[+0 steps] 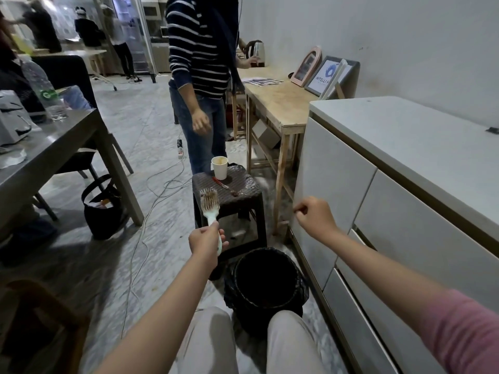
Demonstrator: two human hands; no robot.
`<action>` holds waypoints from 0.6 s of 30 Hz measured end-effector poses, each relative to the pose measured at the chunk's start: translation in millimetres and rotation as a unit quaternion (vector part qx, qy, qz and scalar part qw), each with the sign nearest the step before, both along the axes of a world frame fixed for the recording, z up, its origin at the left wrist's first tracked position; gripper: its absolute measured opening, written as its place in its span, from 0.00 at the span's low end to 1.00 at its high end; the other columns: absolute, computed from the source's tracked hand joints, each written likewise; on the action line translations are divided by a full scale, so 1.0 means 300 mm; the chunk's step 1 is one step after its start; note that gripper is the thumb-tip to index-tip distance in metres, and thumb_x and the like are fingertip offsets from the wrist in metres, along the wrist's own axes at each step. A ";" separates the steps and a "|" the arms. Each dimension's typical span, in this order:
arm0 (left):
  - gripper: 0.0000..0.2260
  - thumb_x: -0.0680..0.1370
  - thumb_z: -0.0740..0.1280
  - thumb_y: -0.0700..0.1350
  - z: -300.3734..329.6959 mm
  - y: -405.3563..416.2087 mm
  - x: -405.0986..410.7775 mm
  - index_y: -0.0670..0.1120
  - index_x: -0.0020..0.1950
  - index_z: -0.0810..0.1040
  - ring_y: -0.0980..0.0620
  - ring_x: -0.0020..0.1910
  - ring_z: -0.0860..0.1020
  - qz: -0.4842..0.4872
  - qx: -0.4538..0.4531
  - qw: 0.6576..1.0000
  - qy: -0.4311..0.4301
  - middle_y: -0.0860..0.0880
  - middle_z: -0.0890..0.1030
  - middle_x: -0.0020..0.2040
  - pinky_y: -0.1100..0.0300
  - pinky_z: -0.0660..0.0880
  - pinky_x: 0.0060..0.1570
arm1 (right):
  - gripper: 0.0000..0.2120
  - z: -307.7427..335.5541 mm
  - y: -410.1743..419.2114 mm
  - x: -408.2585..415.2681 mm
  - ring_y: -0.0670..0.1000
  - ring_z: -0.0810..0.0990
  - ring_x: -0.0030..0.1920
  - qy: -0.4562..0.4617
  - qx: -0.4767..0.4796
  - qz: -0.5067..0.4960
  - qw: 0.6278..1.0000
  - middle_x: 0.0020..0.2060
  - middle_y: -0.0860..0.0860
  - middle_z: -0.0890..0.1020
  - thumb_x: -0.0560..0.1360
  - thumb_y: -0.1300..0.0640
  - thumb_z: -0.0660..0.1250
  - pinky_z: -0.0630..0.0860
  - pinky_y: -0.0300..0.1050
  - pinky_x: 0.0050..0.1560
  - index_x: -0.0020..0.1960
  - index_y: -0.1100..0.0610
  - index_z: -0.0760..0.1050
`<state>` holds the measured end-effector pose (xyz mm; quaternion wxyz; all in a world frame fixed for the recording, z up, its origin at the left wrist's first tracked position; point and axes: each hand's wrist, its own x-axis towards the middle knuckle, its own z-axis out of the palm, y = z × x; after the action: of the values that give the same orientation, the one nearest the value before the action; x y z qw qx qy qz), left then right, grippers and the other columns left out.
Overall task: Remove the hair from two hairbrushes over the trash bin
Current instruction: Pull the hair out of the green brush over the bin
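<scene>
My left hand (206, 240) grips the pale handle of a white hairbrush (210, 205), held upright with brown hair tangled in its bristles. It is above and left of the black-lined trash bin (266, 276), which stands on the floor between my knees and a dark stool (229, 190). My right hand (314, 215) hovers to the right above the bin, fingers curled, thumb and forefinger pinched together; whether it holds hair I cannot tell. A second, red-handled brush (224, 186) lies on the stool.
A paper cup (220, 167) stands on the stool. A person in a striped sweater (199, 63) stands just behind it. White cabinets (391, 198) run along the right, a grey table (54, 141) and black bag (104, 209) stand left, and cables (151, 211) cross the floor.
</scene>
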<state>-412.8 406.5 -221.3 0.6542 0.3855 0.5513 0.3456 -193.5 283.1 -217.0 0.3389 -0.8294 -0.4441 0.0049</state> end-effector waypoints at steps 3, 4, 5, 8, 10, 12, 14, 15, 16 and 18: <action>0.11 0.80 0.66 0.43 -0.010 -0.016 0.007 0.38 0.40 0.75 0.49 0.33 0.76 -0.029 0.030 0.999 0.014 0.44 0.78 0.36 0.57 0.77 0.32 | 0.09 -0.018 0.009 0.000 0.55 0.80 0.47 0.021 -0.029 -0.009 0.999 0.45 0.58 0.83 0.71 0.68 0.63 0.74 0.42 0.48 0.44 0.62 0.83; 0.10 0.80 0.65 0.43 -0.010 -0.024 0.009 0.39 0.40 0.75 0.50 0.33 0.76 -0.037 0.043 0.998 0.017 0.44 0.78 0.36 0.57 0.77 0.32 | 0.11 -0.026 0.013 -0.003 0.56 0.80 0.48 0.029 -0.041 -0.009 0.999 0.45 0.58 0.83 0.71 0.68 0.63 0.75 0.43 0.50 0.44 0.61 0.83; 0.10 0.80 0.65 0.43 -0.013 -0.030 0.011 0.39 0.40 0.75 0.50 0.33 0.76 -0.045 0.056 0.997 0.021 0.44 0.78 0.36 0.57 0.77 0.32 | 0.12 -0.030 0.017 -0.008 0.55 0.81 0.49 0.036 -0.051 -0.006 0.998 0.47 0.58 0.83 0.71 0.68 0.62 0.76 0.44 0.52 0.45 0.61 0.83; 0.07 0.79 0.65 0.43 -0.024 -0.046 0.012 0.38 0.48 0.74 0.50 0.34 0.76 -0.075 0.087 0.993 0.038 0.43 0.78 0.38 0.57 0.77 0.32 | 0.15 -0.041 0.025 -0.030 0.53 0.81 0.54 0.080 -0.083 0.008 0.993 0.52 0.56 0.84 0.71 0.67 0.61 0.77 0.44 0.57 0.52 0.59 0.83; 0.08 0.79 0.66 0.44 -0.036 -0.053 0.009 0.39 0.50 0.74 0.49 0.36 0.77 -0.096 0.099 0.989 0.053 0.43 0.79 0.39 0.56 0.78 0.33 | 0.16 -0.038 0.020 -0.046 0.49 0.81 0.50 0.113 -0.104 0.032 0.988 0.51 0.53 0.84 0.72 0.65 0.61 0.77 0.40 0.53 0.56 0.58 0.82; 0.07 0.79 0.66 0.44 -0.042 -0.060 0.007 0.40 0.49 0.74 0.49 0.36 0.77 -0.108 0.107 0.987 0.055 0.43 0.79 0.40 0.55 0.78 0.35 | 0.16 -0.029 0.015 -0.060 0.45 0.79 0.44 0.122 -0.110 0.051 0.985 0.48 0.50 0.84 0.73 0.63 0.62 0.74 0.35 0.46 0.59 0.57 0.80; 0.08 0.79 0.66 0.44 -0.048 -0.067 0.006 0.39 0.50 0.74 0.50 0.36 0.77 -0.120 0.113 0.985 0.055 0.43 0.79 0.40 0.54 0.78 0.36 | 0.16 -0.023 0.015 -0.063 0.47 0.80 0.46 0.120 -0.100 0.053 0.986 0.54 0.52 0.83 0.74 0.62 0.62 0.72 0.36 0.49 0.60 0.57 0.80; 0.08 0.79 0.66 0.44 -0.051 -0.071 0.006 0.38 0.51 0.74 0.50 0.36 0.77 -0.126 0.112 0.984 0.056 0.43 0.79 0.40 0.55 0.78 0.36 | 0.15 -0.021 0.015 -0.064 0.46 0.79 0.45 0.120 -0.095 0.052 0.987 0.56 0.53 0.82 0.75 0.62 0.62 0.71 0.37 0.50 0.60 0.58 0.79; 0.08 0.79 0.66 0.44 -0.054 -0.076 0.006 0.38 0.51 0.74 0.50 0.36 0.77 -0.133 0.111 0.983 0.055 0.44 0.79 0.40 0.55 0.78 0.36 | 0.15 -0.018 0.015 -0.066 0.46 0.80 0.46 0.121 -0.092 0.051 0.987 0.57 0.54 0.82 0.75 0.62 0.62 0.71 0.37 0.50 0.60 0.58 0.79; 0.07 0.79 0.66 0.44 -0.062 -0.089 0.009 0.40 0.49 0.74 0.50 0.36 0.77 -0.148 0.108 0.982 0.055 0.44 0.79 0.40 0.55 0.78 0.35 | 0.15 -0.015 0.017 -0.069 0.49 0.80 0.52 0.124 -0.081 0.049 0.988 0.57 0.54 0.82 0.75 0.62 0.62 0.72 0.37 0.53 0.60 0.58 0.79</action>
<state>-410.2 379.8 -239.9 0.6213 0.5495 0.4832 0.2805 -214.1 288.2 -221.6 0.3219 -0.8243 -0.4371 0.1605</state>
